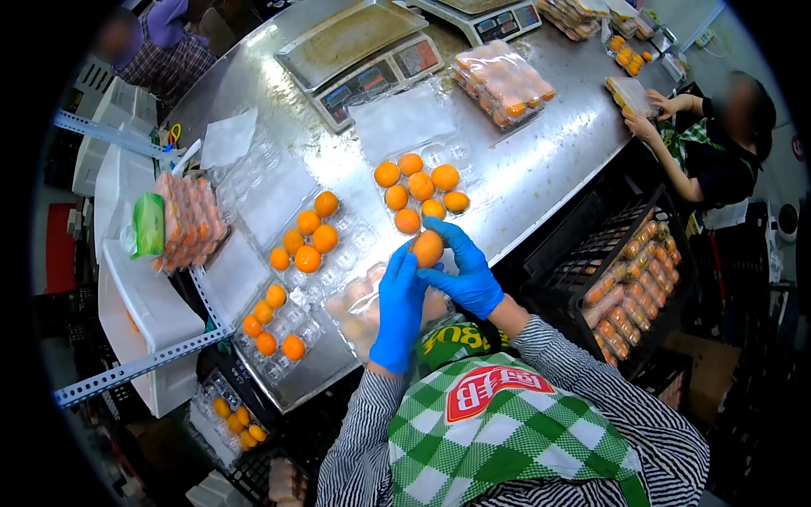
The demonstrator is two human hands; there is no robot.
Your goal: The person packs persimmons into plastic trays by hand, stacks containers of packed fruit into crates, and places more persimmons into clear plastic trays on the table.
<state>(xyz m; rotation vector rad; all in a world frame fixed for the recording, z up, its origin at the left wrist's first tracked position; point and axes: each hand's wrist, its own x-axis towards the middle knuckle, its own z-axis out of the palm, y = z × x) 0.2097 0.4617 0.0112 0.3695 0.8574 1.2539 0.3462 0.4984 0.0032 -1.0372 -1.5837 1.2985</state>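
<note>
Blue-gloved left hand (400,306) and right hand (470,282) close their fingers round an orange (428,248) at twelve o'clock; likely light, firm, bruisable, best cupped gently by its sides.

single head-worn view, from above the apron (507,439), facing forward and steeply down across the nearby metal table (528,165)
</note>
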